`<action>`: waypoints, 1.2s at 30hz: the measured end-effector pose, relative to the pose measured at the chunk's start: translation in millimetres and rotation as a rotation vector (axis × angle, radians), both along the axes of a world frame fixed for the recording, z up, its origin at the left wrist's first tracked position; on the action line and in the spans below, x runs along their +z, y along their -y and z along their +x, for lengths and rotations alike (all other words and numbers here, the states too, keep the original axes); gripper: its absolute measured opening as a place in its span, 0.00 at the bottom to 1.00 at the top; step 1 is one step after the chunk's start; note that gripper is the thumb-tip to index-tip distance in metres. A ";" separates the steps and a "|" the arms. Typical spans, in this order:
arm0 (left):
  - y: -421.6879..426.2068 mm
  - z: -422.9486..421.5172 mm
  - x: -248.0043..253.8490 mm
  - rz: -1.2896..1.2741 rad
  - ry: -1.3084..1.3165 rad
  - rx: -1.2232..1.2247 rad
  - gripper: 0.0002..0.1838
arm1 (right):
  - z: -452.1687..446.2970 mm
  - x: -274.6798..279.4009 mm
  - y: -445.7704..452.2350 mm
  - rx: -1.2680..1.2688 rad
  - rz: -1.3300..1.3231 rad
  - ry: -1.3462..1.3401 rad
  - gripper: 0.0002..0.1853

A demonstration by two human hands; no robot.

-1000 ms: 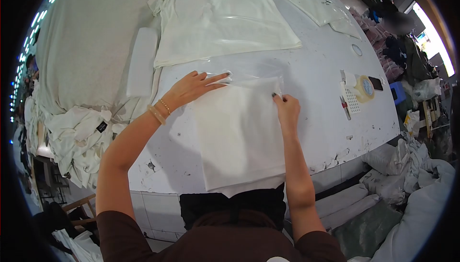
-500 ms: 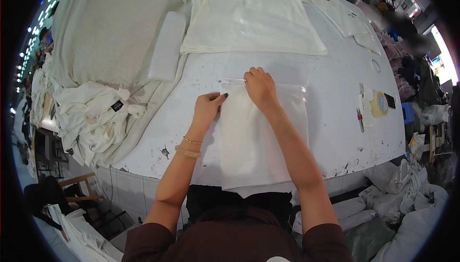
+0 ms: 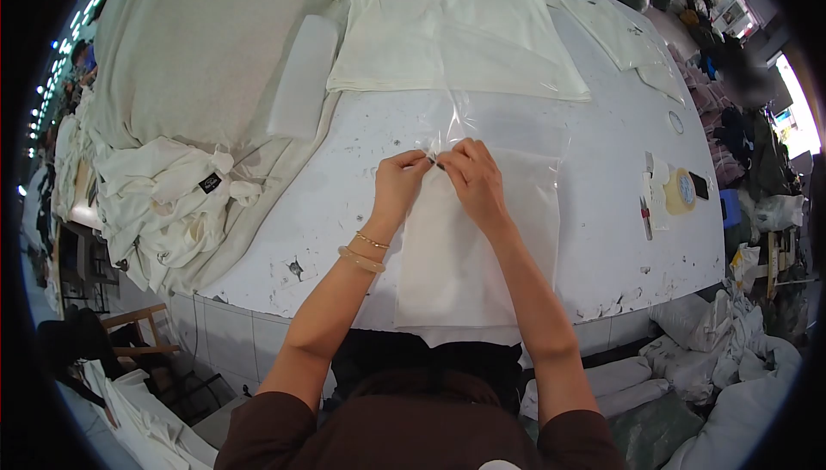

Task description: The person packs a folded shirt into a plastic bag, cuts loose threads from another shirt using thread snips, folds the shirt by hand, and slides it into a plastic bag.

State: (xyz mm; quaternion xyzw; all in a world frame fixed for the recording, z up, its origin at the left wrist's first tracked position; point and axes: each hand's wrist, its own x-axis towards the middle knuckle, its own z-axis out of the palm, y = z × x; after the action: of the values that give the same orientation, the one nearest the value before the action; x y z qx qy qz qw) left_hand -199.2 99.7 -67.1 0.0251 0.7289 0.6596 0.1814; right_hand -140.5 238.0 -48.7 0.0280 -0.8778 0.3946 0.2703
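Observation:
A folded white garment (image 3: 473, 255) lies on the table in front of me, its lower end at the near edge. A clear plastic bag (image 3: 454, 117) covers it and spreads in shiny creases beyond its top edge. My left hand (image 3: 399, 188) pinches the plastic near the garment's top left corner. Right beside it, my right hand (image 3: 475, 182) also has its fingers pressed together on the plastic. The two sets of fingertips nearly touch. Farther back, a white T-shirt (image 3: 456, 40) with small dark lettering lies spread out flat.
Crumpled white shirts (image 3: 168, 212) lie on the left on beige cloth (image 3: 194, 57), near a long white packet (image 3: 303, 79). To the right are a tape roll (image 3: 680, 190), a dark phone (image 3: 699, 184), red-handled snips (image 3: 645, 219) and a folded shirt (image 3: 615, 31).
My left hand has moved right and slightly up, from the garment's left edge to beside my right hand. More clear plastic now stretches out past the top edge toward the T-shirt.

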 end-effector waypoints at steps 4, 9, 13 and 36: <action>9.4 -1.3 16.9 0.279 0.369 0.174 0.10 | 8.9 -8.7 0.7 -0.073 0.193 -0.054 0.05; 10.4 -19.0 4.9 0.212 0.129 -0.103 0.06 | 13.4 -1.1 13.6 -0.129 0.338 -0.078 0.07; 12.8 -21.8 2.0 0.218 0.156 -0.132 0.07 | 40.6 17.7 71.2 -0.431 0.205 0.312 0.20; 8.3 58.4 49.2 -0.344 -0.853 0.064 0.11 | 54.5 -3.5 -69.5 -0.558 -0.101 0.247 0.08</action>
State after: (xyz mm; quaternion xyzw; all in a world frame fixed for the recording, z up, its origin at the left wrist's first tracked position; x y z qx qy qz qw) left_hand -140.8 91.3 -17.9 0.2413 0.8378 0.4651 -0.1538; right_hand -85.9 307.5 -52.2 -0.2760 -0.8569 0.3487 0.2607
